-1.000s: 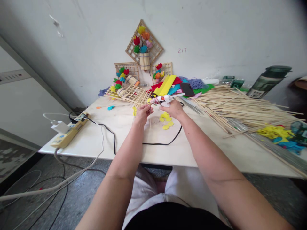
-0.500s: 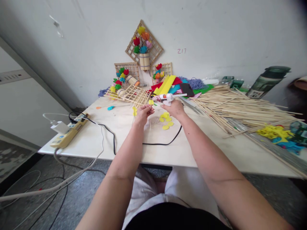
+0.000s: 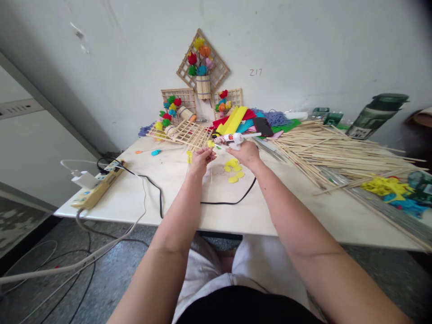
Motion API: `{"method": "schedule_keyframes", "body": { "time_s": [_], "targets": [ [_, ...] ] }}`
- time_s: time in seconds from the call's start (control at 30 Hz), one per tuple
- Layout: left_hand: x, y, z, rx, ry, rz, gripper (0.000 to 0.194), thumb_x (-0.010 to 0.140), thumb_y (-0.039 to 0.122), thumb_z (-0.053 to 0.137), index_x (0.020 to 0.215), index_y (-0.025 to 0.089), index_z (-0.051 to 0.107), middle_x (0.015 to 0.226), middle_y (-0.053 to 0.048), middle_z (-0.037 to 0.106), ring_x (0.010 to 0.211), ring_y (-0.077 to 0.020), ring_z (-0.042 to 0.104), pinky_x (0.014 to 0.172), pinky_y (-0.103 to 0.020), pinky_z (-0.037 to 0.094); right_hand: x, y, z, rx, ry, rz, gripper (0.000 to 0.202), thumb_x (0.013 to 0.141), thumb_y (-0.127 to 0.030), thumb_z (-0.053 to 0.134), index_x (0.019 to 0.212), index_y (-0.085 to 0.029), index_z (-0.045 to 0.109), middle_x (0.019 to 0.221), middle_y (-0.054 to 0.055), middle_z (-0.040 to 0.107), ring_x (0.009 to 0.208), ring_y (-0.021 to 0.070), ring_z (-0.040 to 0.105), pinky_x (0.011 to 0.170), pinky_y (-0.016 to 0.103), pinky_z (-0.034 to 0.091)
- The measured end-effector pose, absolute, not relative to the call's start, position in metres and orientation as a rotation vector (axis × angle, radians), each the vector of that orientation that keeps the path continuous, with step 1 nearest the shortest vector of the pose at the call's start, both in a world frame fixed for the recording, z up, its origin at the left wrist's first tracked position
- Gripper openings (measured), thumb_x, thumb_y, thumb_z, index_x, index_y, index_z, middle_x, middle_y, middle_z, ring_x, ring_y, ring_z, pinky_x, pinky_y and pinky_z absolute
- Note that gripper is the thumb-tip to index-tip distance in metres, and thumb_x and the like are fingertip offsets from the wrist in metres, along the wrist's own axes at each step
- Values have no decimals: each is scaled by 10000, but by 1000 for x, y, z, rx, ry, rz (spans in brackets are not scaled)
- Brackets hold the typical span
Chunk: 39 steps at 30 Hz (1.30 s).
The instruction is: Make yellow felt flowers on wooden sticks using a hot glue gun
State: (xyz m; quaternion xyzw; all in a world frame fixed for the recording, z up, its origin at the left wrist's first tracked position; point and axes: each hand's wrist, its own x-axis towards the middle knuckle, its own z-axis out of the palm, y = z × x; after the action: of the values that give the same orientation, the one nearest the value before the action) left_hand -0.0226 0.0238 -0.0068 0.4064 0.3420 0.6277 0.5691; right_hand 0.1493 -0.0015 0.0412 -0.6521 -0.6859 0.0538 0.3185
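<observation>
My right hand (image 3: 247, 154) is wrapped round the handle of a white glue gun (image 3: 235, 139), whose nozzle points left. My left hand (image 3: 203, 158) pinches a thin stem, with a small yellow flower piece (image 3: 211, 143) at its top, close to the nozzle. Below the stem's hand a thin end of it hangs down. Several yellow petals (image 3: 235, 176) lie on the table under the glue gun, and more yellow pieces (image 3: 189, 156) lie just left of my left hand.
A power strip (image 3: 97, 186) and cables occupy the table's left end. Wooden sticks (image 3: 324, 148) spread over the right, near a dark bottle (image 3: 377, 116). Lattice panels with flowers (image 3: 203, 65) stand at the wall. A black cord (image 3: 229, 203) crosses in front.
The yellow flower piece has shifted slightly left and tilted in my left hand. The glue gun in my right hand has moved a little left and down.
</observation>
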Motion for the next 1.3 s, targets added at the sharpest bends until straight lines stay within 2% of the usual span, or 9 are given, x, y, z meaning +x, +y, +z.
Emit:
{"method": "schedule_keyframes", "body": {
  "time_s": [0.53, 1.1, 1.3],
  "targets": [
    [-25, 27, -10, 925, 809, 1513, 238, 597, 240, 763, 707, 141, 576, 565, 26, 614, 496, -61, 562, 603, -215, 505, 150, 0, 40, -1723, -1866, 127, 397, 748, -489, 637, 996, -194, 736, 973, 100, 733, 969, 270, 672, 802, 323, 505],
    [-23, 25, -9, 993, 770, 1452, 260, 574, 266, 783, 685, 139, 585, 554, 17, 608, 499, -67, 554, 598, -218, 488, 151, -1, 41, -1711, -1765, 147, 392, 746, -458, 633, 986, -168, 744, 963, 112, 731, 965, 283, 669, 801, 334, 506],
    [-23, 24, -8, 999, 787, 1451, 246, 613, 265, 775, 684, 144, 573, 565, 18, 597, 514, -69, 553, 626, -232, 490, 151, -1, 41, -1709, -1764, 128, 391, 754, -459, 627, 981, -165, 746, 967, 119, 729, 960, 285, 670, 792, 330, 506]
  ]
}}
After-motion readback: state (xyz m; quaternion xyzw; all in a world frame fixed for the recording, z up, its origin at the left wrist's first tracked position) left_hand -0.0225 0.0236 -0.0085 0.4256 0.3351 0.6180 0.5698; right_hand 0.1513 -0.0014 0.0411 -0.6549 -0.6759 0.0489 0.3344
